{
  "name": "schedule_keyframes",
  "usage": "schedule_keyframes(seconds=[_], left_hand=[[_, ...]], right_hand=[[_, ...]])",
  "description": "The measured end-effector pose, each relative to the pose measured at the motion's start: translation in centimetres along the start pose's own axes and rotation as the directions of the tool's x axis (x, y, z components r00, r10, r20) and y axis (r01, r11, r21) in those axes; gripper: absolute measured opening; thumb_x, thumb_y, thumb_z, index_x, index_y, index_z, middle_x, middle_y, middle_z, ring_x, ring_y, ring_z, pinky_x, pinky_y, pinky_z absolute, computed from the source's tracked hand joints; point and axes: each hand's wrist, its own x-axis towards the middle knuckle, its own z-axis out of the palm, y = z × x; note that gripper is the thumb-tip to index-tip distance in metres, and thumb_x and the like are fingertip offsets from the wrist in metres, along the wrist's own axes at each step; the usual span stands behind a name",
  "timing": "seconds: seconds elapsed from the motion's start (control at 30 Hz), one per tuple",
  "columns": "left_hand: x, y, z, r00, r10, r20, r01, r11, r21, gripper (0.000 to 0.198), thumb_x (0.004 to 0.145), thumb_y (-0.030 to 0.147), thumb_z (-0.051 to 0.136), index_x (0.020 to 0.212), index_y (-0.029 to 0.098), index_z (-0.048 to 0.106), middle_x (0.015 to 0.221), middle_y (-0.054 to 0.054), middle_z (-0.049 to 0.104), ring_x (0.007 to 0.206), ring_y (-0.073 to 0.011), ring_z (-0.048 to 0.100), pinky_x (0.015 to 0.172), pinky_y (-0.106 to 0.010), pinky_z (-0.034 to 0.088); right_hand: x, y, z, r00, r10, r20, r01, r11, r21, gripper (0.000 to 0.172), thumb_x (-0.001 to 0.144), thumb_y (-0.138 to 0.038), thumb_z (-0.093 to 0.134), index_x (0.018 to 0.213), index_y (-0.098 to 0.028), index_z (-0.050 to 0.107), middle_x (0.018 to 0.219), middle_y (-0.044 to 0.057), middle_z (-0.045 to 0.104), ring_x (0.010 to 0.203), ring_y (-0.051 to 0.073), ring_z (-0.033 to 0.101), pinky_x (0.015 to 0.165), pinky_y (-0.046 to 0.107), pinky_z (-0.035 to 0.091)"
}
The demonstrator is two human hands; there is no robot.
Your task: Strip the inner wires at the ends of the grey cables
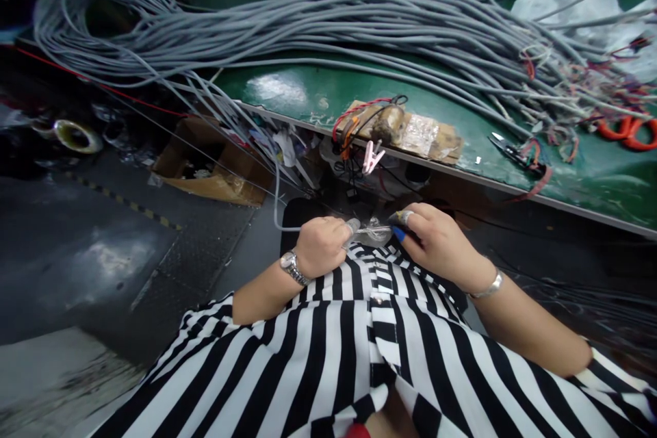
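Note:
My left hand (321,245), with a watch on the wrist, is closed around a thin grey cable (278,209) that loops up toward the bench. My right hand (436,241), with a bracelet on the wrist and blue and grey tape on the fingertips, pinches the cable's end (377,228) close to my left thumb. Both hands meet just above my black-and-white striped shirt (354,342), below the edge of the green workbench (308,92).
Big bundles of grey cable (359,24) lie across the bench. A taped cardboard fixture (410,131) with red and orange wires and a pink clip (371,156) sits at the bench edge. Small cutters (510,149) and orange-handled scissors (629,131) lie at right. An open cardboard box (210,164) stands on the floor.

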Motion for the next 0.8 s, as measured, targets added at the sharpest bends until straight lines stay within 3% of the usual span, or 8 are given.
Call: schedule_keyframes(seconds=[0.2,0.4,0.47,0.63,0.8], left_hand=[[0.0,0.1,0.0,1.000,0.002,-0.027,-0.002,1.000,0.000,0.010,0.067,0.009,0.049,0.065,0.017,0.055,0.061,-0.002,0.058,0.059,-0.0143,0.052,0.059,-0.028,0.038],[0.0,0.2,0.0,0.999,0.011,0.031,-0.011,1.000,0.006,0.010,0.068,0.012,0.048,0.067,0.017,0.056,0.064,-0.004,0.060,0.061,-0.0148,0.052,0.060,-0.028,0.039],[0.1,0.2,-0.1,0.998,0.032,0.048,-0.032,0.999,-0.003,0.010,0.071,0.015,0.049,0.072,0.016,0.059,0.070,-0.005,0.062,0.065,-0.0156,0.054,0.062,-0.028,0.040],[0.2,-0.2,-0.3,0.995,0.077,0.066,-0.073,0.995,-0.069,0.018,0.074,0.019,0.047,0.084,0.015,0.063,0.080,-0.008,0.066,0.072,-0.0177,0.057,0.066,-0.030,0.044],[0.2,0.0,-0.6,0.998,-0.055,0.007,0.055,0.990,-0.133,0.018,0.073,0.015,0.049,0.081,0.014,0.065,0.064,-0.005,0.062,0.061,-0.0170,0.058,0.059,-0.028,0.042]], right_hand=[[0.0,-0.4,0.3,0.999,0.033,-0.019,-0.033,0.998,0.046,0.009,0.084,-0.013,0.045,0.082,-0.018,0.053,0.081,0.008,0.055,0.076,0.020,0.050,0.068,0.031,0.043],[-0.3,-0.7,2.8,0.950,0.304,-0.075,-0.270,0.915,0.300,0.006,0.085,-0.019,0.049,0.080,-0.020,0.052,0.073,0.003,0.057,0.066,0.016,0.053,0.063,0.028,0.044],[-0.4,-0.6,3.3,0.940,0.333,-0.073,-0.289,0.891,0.350,0.005,0.085,-0.020,0.049,0.081,-0.020,0.053,0.074,0.003,0.058,0.067,0.016,0.054,0.063,0.028,0.045],[-0.4,-0.2,2.0,0.978,0.181,-0.106,-0.152,0.959,0.239,0.006,0.083,-0.017,0.049,0.077,-0.020,0.051,0.072,0.003,0.054,0.066,0.016,0.050,0.062,0.029,0.043],[-0.1,0.3,-0.4,0.996,-0.078,-0.032,0.083,0.971,0.225,0.013,0.079,-0.012,0.049,0.088,-0.018,0.055,0.086,0.008,0.058,0.079,0.019,0.054,0.071,0.031,0.046]])
